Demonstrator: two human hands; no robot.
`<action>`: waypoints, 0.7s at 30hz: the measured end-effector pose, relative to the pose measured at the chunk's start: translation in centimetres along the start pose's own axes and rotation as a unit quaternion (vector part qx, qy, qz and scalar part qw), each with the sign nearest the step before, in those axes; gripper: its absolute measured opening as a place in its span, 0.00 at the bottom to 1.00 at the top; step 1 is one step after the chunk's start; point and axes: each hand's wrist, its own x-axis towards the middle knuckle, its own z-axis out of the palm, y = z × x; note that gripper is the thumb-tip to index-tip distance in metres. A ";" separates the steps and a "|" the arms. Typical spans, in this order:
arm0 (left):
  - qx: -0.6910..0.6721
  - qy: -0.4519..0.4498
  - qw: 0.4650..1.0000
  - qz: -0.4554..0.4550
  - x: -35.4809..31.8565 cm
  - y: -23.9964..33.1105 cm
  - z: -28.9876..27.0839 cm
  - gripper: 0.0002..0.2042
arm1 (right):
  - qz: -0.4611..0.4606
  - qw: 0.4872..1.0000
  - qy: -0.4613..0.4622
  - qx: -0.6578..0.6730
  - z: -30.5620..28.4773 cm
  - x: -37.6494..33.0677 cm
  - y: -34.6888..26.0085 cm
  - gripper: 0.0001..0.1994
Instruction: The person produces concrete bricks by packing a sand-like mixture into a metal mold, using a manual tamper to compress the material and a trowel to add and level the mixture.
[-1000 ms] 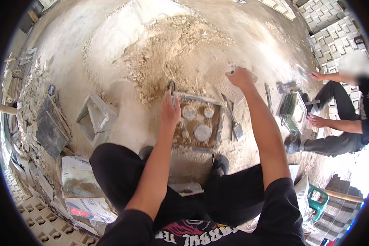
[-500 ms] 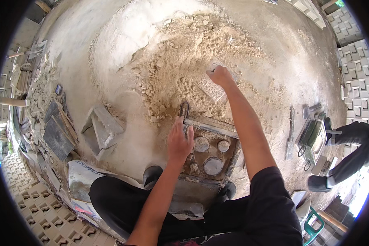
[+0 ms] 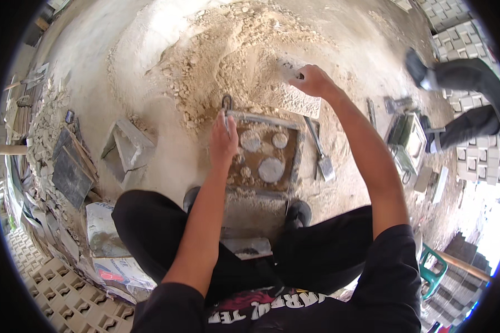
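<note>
Fingers [image 3: 223, 123] on square metal mould [image 3: 265, 153] rim

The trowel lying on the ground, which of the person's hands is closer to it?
The right hand, though it is up at the sand pile, above the trowel. The left hand rests on the mould's far left edge, across from it.

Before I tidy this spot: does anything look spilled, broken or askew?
Yes. Broken slab pieces lie heaped along the left edge. A grey block mould lies tipped beside the square mould, and a trowel lies in loose sand.

right hand [image 3: 312, 80] farther into sand pile [image 3: 233, 61]
</note>
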 end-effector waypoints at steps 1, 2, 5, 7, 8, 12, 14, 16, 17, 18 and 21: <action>-0.017 0.007 1.000 0.014 0.1 -0.5 0.1 0.28 | -0.004 1.000 -0.014 -0.022 -0.7 -1.3 -0.3 0.22; -0.033 0.011 0.999 0.027 -0.1 -0.8 0.0 0.28 | -0.006 0.999 -0.029 -0.040 -1.0 -3.1 -0.6 0.22; -0.091 -0.013 0.995 0.045 -0.9 -1.8 -0.4 0.30 | -0.021 0.997 -0.042 -0.068 -1.0 -8.3 -1.9 0.21; -0.093 -0.014 0.995 0.043 -2.2 -2.5 -0.7 0.31 | -0.037 0.990 -0.067 -0.115 -0.7 -10.9 -3.3 0.20; -0.095 -0.013 0.995 0.041 -2.9 -2.8 -0.8 0.31 | -0.057 0.989 -0.063 -0.125 -0.3 -12.0 -3.6 0.19; -0.053 -0.021 0.998 -0.040 -5.9 -2.0 -2.2 0.34 | -0.122 0.971 -0.083 -0.190 3.5 -13.7 -5.2 0.17; -0.033 -0.035 0.997 -0.053 -6.9 0.2 -3.6 0.35 | -0.144 0.942 -0.118 -0.279 4.4 -14.2 -6.7 0.17; -0.030 -0.127 0.987 -0.098 -7.1 2.0 -4.9 0.37 | -0.224 0.927 -0.055 -0.295 5.8 -15.0 -5.9 0.17; -0.009 -0.149 0.984 -0.092 -7.4 2.5 -5.3 0.37 | -0.251 0.920 -0.041 -0.299 6.0 -15.3 -6.0 0.16; 0.013 -0.172 0.981 -0.087 -7.6 2.9 -5.6 0.37 | -0.277 0.911 -0.028 -0.303 6.2 -15.5 -5.9 0.16; -0.121 -0.158 0.976 -0.089 -7.1 -2.1 -5.3 0.40 | -0.253 0.901 -0.052 -0.350 5.8 -14.6 -10.1 0.13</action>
